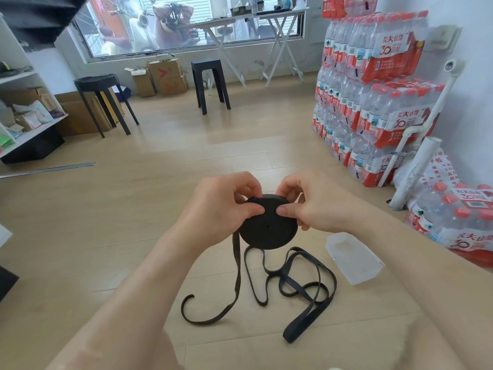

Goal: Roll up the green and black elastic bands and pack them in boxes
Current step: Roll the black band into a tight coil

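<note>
Hands meet at mid-frame: the left hand (226, 204) and the right hand (314, 206) each pinch the upper rim of a black roll (268, 225) of elastic band. Thumbs press on its flat face and fingers curl behind it. The left forearm reaches in from 7 o'clock, the right from 4 o'clock. A loose tail (293, 284) drops from the roll's 8 o'clock edge and loops across the wooden floor (133, 236) toward 5 o'clock. A clear plastic box (352, 259) lies at 4 o'clock, near the roll but apart from it. Rolling appears well advanced; the next move likely calls for turning the roll to take up the slack. No green band shows.
</note>
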Demonstrator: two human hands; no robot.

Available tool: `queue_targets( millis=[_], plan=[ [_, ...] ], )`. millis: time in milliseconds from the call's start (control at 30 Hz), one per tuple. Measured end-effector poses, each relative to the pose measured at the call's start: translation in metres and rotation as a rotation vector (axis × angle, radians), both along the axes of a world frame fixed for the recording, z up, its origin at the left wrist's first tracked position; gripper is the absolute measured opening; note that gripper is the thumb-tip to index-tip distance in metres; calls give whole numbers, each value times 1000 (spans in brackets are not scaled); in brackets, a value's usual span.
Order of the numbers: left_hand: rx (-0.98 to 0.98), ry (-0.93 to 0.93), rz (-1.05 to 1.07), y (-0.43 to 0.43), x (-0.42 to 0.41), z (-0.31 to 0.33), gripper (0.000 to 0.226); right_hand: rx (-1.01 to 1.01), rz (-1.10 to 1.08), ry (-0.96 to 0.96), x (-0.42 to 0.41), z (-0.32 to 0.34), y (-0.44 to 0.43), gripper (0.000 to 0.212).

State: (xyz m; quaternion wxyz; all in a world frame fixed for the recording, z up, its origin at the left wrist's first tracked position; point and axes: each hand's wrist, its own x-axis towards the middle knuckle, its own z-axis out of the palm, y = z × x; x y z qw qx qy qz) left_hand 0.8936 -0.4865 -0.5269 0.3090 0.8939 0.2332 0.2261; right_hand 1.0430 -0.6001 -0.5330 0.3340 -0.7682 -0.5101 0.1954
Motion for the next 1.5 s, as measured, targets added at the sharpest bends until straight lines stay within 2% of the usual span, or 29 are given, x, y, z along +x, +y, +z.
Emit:
queue_targets(
  millis=[100, 200, 400, 633, 967, 1100, 1167, 1233, 1300, 1333, 1400, 1500],
  plan=[
    [-63, -61, 14, 1, 1, 1, 26, 17, -17, 10, 1, 0, 0, 6],
    [-74, -45, 22, 5, -1, 1, 21, 32, -30, 11, 3, 1, -2, 6],
    [-101, -53, 37, 11, -3, 1, 24, 46, -44, 42, 4, 3, -5, 8],
    [-150, -143, 17, 12, -6, 3, 16, 122, -74, 288, 7, 2, -6, 10],
    [-298, -116, 32, 15, -9, 5, 23, 184, -90, 504, 11, 0, -8, 14],
    [-295, -85, -1, 11, -11, 10, 34, 195, -75, 657, 11, -2, -8, 18],
    [-260, -110, 28, 10, -12, 10, 36, 140, -39, 715, 9, -1, -8, 18],
    [-207, -93, 44, 9, -11, 10, 38, 25, -13, 610, 8, 2, -9, 17],
    [-134, -12, 24, 8, -11, 7, 41, -65, -13, 294, 7, 6, -11, 21],
    [-87, 39, 6, 7, -10, 6, 42, -50, -25, 156, 5, 9, -11, 25],
    [21, 113, -19, 4, -9, 5, 42, 80, -17, 25, 0, 12, -10, 32],
    [142, 160, -44, 0, -7, 6, 42, 119, 95, -92, -13, 8, -3, 22]
  ],
)
